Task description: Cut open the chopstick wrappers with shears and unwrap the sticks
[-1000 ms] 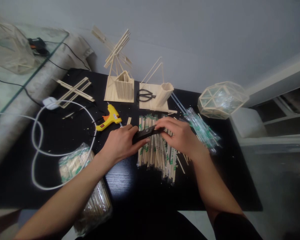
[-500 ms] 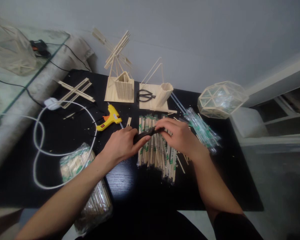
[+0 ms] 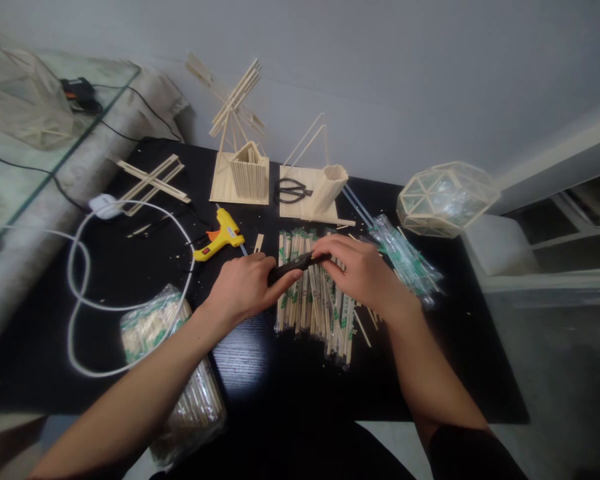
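Both my hands hold a flat black object (image 3: 294, 266) above a row of wrapped bamboo sticks (image 3: 314, 307) laid on the black table (image 3: 290, 380). My left hand (image 3: 247, 285) grips its left end with the fingers curled round it. My right hand (image 3: 359, 269) pinches the right end, fingers pressed on its top. I cannot make out what the black object is.
A yellow glue gun (image 3: 219, 241) lies just left of my hands, with a white cable (image 3: 97, 267) looping beyond. A bagged bundle of sticks (image 3: 180, 373) sits near the front edge. Stick models (image 3: 241, 175), scissors (image 3: 291, 191) and a faceted frame (image 3: 445, 198) stand behind.
Almost nothing differs. Both hands keep their hold on the black object, which has tipped slightly.
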Tool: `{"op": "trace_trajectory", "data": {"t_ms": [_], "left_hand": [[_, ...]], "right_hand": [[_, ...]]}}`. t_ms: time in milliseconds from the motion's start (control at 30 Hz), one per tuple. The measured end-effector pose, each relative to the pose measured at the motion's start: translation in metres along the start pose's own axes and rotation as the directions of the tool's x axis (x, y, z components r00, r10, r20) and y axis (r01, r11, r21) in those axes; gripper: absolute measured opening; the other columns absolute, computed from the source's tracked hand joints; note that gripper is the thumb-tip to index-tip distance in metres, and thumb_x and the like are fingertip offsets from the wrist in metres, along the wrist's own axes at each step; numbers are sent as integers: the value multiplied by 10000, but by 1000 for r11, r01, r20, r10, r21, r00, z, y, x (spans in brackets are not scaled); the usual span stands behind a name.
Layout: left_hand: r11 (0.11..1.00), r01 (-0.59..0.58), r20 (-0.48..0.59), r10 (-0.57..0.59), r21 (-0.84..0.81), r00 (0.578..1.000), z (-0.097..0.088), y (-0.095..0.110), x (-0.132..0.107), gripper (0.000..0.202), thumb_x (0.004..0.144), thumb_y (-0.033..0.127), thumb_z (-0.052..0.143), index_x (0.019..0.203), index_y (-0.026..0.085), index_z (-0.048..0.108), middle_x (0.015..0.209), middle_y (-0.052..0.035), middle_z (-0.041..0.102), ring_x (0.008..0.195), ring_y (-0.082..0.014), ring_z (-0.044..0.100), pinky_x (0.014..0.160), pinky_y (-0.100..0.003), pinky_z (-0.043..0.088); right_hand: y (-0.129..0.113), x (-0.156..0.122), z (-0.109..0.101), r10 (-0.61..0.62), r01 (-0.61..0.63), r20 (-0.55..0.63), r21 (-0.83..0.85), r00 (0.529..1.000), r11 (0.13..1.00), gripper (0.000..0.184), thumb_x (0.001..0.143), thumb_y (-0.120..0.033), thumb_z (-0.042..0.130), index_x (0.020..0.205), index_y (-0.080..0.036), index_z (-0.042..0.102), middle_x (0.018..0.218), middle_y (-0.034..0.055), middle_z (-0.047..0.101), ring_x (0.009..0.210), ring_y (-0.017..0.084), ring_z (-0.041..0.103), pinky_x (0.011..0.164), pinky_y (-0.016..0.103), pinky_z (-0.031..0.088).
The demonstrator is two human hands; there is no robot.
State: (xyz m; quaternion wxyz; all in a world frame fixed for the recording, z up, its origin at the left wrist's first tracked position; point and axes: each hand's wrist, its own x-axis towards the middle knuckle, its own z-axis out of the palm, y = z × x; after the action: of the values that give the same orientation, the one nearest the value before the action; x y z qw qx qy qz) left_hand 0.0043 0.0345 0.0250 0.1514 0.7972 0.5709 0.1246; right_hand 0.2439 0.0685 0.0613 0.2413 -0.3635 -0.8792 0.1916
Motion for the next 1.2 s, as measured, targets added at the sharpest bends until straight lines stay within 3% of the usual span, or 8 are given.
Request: {"op": "trace_trajectory", "data": {"t_ms": [400, 633, 733, 1033, 1200], "left_hand": [[1000, -3, 6, 3, 23, 1000, 4, -1, 0, 585, 965, 727, 493, 760, 188, 592, 727, -56, 650, 608, -186, 586, 541, -319, 250], [998, 24, 51, -27, 51, 998, 7, -3, 0, 209, 984, 402, 603, 954, 196, 580, 878, -61, 714, 684, -216, 658, 546, -314, 271], [997, 81, 9, -81, 14, 997, 7, -5, 1, 222, 948, 357, 661, 1030, 190, 540, 826, -50, 700, 651, -216, 650, 540, -308, 282], [994, 26, -113, -38, -104, 993, 8, -6, 1, 302, 930, 407, 721, 874, 231, 483, 694, 10, 616, 559, -161, 574, 532, -288, 296], [990, -12, -95, -2, -141, 995, 8, -8, 1, 248, 951, 339, 692, 872, 228, 485, 741, 2, 617, 594, -158, 580, 540, -284, 323]], "right_hand": [[-2, 3, 0, 13, -13, 20, -19, 1000, 1000, 222, 975, -77, 479, 1035, -199, 654, 1118, 104, 733, 1069, 242, 728, 952, 425, 601], [0, 1, -2, 30, -30, -4, -49, 1000, 998, 205, 992, -100, 493, 1036, -201, 666, 1127, 96, 741, 1061, 240, 737, 952, 416, 601], [1, 1, -6, 60, -62, -20, -67, 998, 996, 198, 991, -108, 500, 1029, -197, 673, 1106, 95, 748, 1027, 240, 743, 921, 419, 608], [3, 0, -14, 139, -140, -21, -82, 990, 987, 165, 985, -135, 536, 1023, -198, 683, 1108, 91, 763, 1013, 250, 743, 916, 439, 597], [2, 2, -14, 172, -171, 17, -65, 985, 983, 148, 984, -132, 545, 1007, -193, 677, 1062, 82, 754, 958, 236, 729, 865, 416, 581]]}}
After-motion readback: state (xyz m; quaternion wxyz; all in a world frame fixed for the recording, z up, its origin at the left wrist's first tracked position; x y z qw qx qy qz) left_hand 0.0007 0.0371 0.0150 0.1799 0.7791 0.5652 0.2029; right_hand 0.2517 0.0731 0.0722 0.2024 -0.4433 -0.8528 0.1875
